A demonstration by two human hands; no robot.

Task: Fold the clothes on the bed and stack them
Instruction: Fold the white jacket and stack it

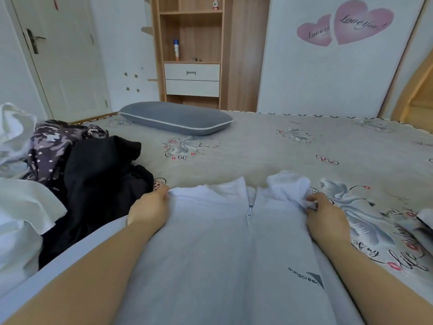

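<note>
A pale grey-white zip jacket lies flat on the bed in front of me, zipper up the middle, a small "sunscreen" logo at the lower right. My left hand pinches its far left shoulder edge. My right hand grips bunched white fabric at the far right shoulder. To the left lies a heap of unfolded clothes: a black garment, a purple patterned one and white ones.
The bed has a beige cover with swan prints. A grey pillow lies at its far side. Behind stand a wooden shelf unit with drawers, a white door and a wardrobe with pink hearts.
</note>
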